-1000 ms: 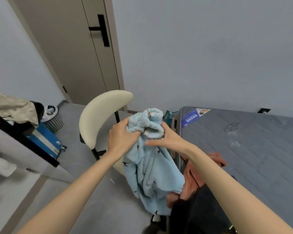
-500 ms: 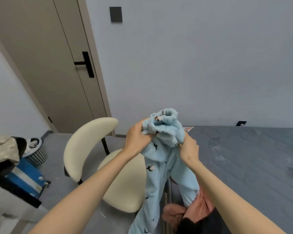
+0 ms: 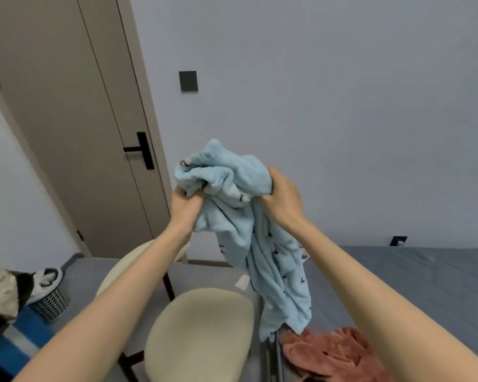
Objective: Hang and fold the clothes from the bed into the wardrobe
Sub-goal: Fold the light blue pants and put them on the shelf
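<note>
A light blue fleece garment (image 3: 260,244) with small dark bird prints hangs in front of me, bunched at its top. My left hand (image 3: 185,208) grips the bunched top on the left side. My right hand (image 3: 283,199) grips the fabric on the right side. The rest of the garment dangles down to the edge of the grey bed (image 3: 414,277). A rust-pink garment (image 3: 329,351) lies crumpled on the bed's near corner, below the blue one.
A cream chair (image 3: 202,332) stands right below my arms, beside the bed. A beige door (image 3: 66,128) with a black handle is at the left. A mesh basket (image 3: 49,299), a blue-and-white item (image 3: 14,340) and piled clothes (image 3: 0,293) sit at the lower left.
Both hands have lifted the blue garment higher and spread a little apart along its top. My view has tilted upward, so the wall fills more of it.
</note>
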Demonstrator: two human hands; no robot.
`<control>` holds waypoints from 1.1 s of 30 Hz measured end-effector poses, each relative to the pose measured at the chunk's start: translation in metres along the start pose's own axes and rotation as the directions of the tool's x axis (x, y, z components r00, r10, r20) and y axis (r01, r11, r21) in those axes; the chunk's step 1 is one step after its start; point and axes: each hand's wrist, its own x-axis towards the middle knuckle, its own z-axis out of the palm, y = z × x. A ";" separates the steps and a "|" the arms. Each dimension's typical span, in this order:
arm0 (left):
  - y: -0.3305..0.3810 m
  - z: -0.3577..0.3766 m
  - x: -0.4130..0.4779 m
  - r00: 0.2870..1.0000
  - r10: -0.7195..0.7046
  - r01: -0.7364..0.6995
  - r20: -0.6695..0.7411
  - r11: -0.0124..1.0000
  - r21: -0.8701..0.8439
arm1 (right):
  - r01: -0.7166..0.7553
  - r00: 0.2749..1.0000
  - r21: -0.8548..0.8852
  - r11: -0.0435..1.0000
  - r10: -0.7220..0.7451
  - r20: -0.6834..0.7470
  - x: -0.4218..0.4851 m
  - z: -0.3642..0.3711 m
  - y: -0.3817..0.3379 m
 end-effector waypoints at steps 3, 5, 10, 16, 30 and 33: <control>0.020 -0.045 0.008 0.992 0.000 -0.005 -0.124 0.999 -0.043 | -0.006 0.996 0.055 0.998 0.001 0.093 0.003 0.025 -0.041; 0.034 -0.079 0.007 0.982 0.033 -0.038 -0.185 0.999 -0.026 | -0.055 0.970 0.152 0.987 0.017 0.242 -0.002 0.043 -0.070; 0.058 -0.172 -0.018 0.972 0.123 -0.093 -0.201 0.984 0.154 | -0.171 0.796 0.407 0.897 -0.118 0.594 -0.031 0.086 -0.125; 0.068 -0.258 -0.090 0.992 0.128 -0.122 0.006 0.932 0.342 | 0.013 0.690 0.621 0.784 -0.457 0.562 -0.074 0.116 -0.209; 0.076 -0.480 -0.248 0.969 0.071 0.206 -0.237 0.303 0.931 | -0.247 0.762 0.496 0.833 -0.150 0.630 -0.166 0.177 -0.293; 0.066 -0.511 -0.284 0.944 -0.023 0.327 -0.329 0.212 0.921 | -0.157 0.739 0.414 0.896 -0.171 0.651 -0.189 0.202 -0.302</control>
